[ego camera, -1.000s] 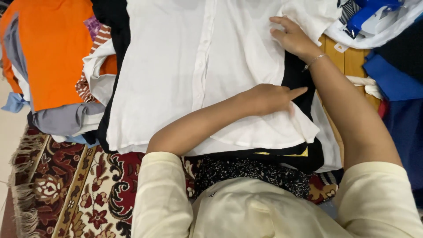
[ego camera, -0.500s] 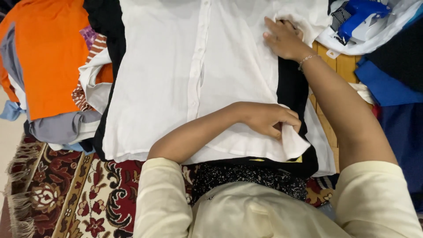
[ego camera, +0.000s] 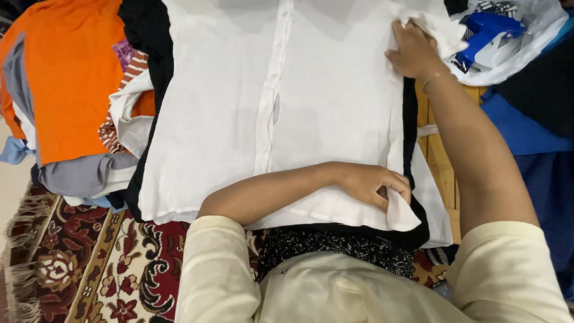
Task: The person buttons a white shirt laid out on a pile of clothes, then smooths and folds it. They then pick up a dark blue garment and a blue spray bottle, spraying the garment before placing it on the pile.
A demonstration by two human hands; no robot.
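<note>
**Folding the white shirt's right edge**

I see my left hand (ego camera: 371, 182) reaching across and pinching the lower right corner of the white shirt (ego camera: 269, 113), fingers closed on the cloth. My right hand (ego camera: 412, 51) grips the same edge farther up, beside the blue tool (ego camera: 487, 30). The shirt lies flat under both hands on a black garment (ego camera: 143, 36). To fold cleanly, I'd lift both points together — edge taut, parallel to the button placket (ego camera: 272, 96).
</note>
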